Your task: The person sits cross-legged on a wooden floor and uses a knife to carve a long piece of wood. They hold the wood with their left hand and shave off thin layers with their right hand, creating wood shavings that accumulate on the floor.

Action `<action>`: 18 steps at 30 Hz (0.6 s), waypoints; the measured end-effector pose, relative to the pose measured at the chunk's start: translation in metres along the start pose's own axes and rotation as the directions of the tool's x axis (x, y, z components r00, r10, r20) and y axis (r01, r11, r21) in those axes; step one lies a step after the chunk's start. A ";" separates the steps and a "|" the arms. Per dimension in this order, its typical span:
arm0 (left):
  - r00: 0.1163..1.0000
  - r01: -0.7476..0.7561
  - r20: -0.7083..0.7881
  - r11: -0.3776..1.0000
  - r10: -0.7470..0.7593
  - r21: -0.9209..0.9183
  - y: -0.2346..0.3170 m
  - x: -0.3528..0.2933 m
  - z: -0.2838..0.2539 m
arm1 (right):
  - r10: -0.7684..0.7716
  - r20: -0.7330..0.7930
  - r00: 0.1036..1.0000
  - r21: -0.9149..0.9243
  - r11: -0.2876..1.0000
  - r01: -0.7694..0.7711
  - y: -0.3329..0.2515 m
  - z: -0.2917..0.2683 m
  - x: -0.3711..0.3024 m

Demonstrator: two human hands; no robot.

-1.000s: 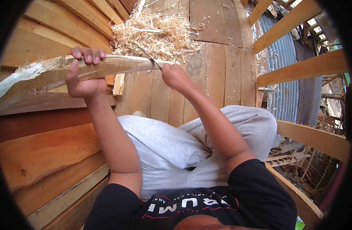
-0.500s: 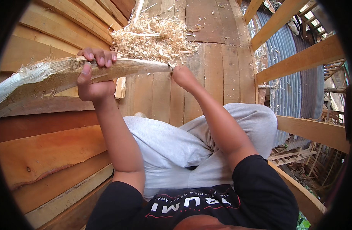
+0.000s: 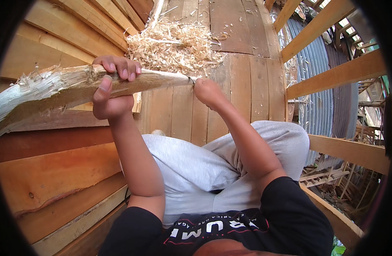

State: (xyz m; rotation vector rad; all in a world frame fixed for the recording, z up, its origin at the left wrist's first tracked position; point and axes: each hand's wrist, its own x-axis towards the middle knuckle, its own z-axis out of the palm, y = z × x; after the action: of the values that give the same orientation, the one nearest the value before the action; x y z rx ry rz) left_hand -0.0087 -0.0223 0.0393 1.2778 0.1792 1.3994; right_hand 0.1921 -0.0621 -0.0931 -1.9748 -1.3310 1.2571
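A long, rough piece of wood (image 3: 155, 80) stretches from the left rim to the middle, thick and splintered on the left, narrowing to a pale tip on the right. My left hand (image 3: 115, 87) is wrapped round it, fingers over the far side and thumb on the near side. At the narrow tip my right hand (image 3: 209, 92) is closed in a fist. A thin dark blade-like piece (image 3: 191, 80) shows between that fist and the tip; the fist hides the rest of it.
Curled wood shavings (image 3: 170, 47) lie heaped on the plank floor (image 3: 238, 81) beyond the wood. Stacked boards (image 3: 59, 160) line the left side. A wooden railing (image 3: 336, 79) runs along the right, with corrugated metal sheets (image 3: 317, 85) beyond it. My legs (image 3: 187, 164) are folded in front.
Both hands and the wood have shifted slightly right and nearer in the picture. The whole view has moved a little too; both grips look the same.
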 end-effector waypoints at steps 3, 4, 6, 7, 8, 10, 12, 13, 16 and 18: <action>1.000 -0.004 0.006 1.000 0.004 0.000 0.003 -0.002 0.002 | -0.079 0.015 0.997 0.042 0.996 0.078 -0.043 -0.005 -0.021; 1.000 -0.011 -0.021 1.000 0.011 0.014 0.003 -0.001 0.001 | -0.098 0.005 0.995 0.070 0.993 0.097 -0.045 -0.005 -0.024; 0.997 -0.027 -0.075 0.999 0.030 0.045 0.004 -0.001 -0.004 | 0.003 0.131 0.991 0.180 0.983 -0.027 -0.031 -0.002 -0.017; 0.995 -0.029 -0.094 0.999 0.032 0.036 0.006 -0.001 -0.010 | 0.032 0.190 0.981 0.232 0.970 -0.077 -0.028 0.000 -0.012; 0.993 -0.031 -0.109 0.999 0.034 0.024 0.006 0.000 -0.017 | -0.037 0.046 0.998 0.149 0.988 0.030 -0.027 0.006 -0.010; 0.989 -0.031 -0.142 0.999 0.034 0.028 0.006 0.001 -0.023 | -0.093 -0.079 0.993 0.106 0.989 0.101 -0.022 0.021 -0.004; 0.989 -0.038 -0.143 0.999 0.040 0.020 0.004 0.000 -0.022 | -0.127 -0.103 0.986 0.125 0.982 0.140 -0.017 0.022 -0.004; 0.988 -0.041 -0.146 0.999 0.045 0.027 0.005 -0.003 -0.024 | -0.151 -0.071 0.986 0.098 0.983 0.158 -0.030 0.014 -0.018; 0.999 -0.040 -0.028 0.999 0.041 0.017 0.007 -0.003 -0.014 | -0.161 -0.025 0.987 0.057 0.985 0.162 -0.055 -0.001 -0.039; 0.999 -0.007 -0.053 1.000 0.008 0.028 0.004 -0.002 0.007 | -0.064 -0.031 0.997 0.070 0.995 0.067 -0.047 0.001 -0.029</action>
State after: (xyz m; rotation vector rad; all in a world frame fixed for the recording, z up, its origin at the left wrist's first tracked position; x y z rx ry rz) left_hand -0.0067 -0.0287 0.0434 1.2660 0.2306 1.4421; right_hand 0.1650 -0.0680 -0.0456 -1.8784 -1.3079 1.2238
